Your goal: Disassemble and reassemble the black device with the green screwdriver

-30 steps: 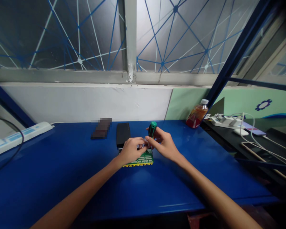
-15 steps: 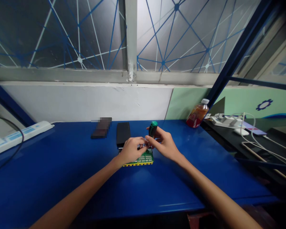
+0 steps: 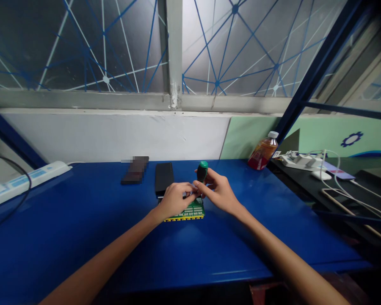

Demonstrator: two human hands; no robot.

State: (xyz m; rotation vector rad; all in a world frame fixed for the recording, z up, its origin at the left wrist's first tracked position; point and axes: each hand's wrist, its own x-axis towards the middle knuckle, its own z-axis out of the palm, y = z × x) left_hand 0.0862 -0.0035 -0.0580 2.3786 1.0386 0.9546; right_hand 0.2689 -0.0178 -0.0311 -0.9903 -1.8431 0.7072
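My right hand [image 3: 219, 190] is closed around a screwdriver [image 3: 202, 171] with a green and black handle, held roughly upright. Below it lies a green circuit board [image 3: 193, 210] with yellow parts along its near edge. Over the board's left part, my left hand [image 3: 177, 198] has its thumb and fingers pinched together near the screwdriver's lower end. What those fingertips hold, if anything, is hidden, and so is the screwdriver's tip. Just behind the board lies a black flat case [image 3: 164, 178].
A dark, partly pixelated flat object [image 3: 135, 170] lies at the back left of the blue table [image 3: 98, 237]. A drink bottle [image 3: 263, 151] stands at the back right. A white power strip [image 3: 28, 182] is on the left; cables and a mouse [image 3: 321, 176] lie on the black desk at right.
The top of the screwdriver handle has tipped slightly to the left and its visible side has turned. Both hands stay in nearly the same place.
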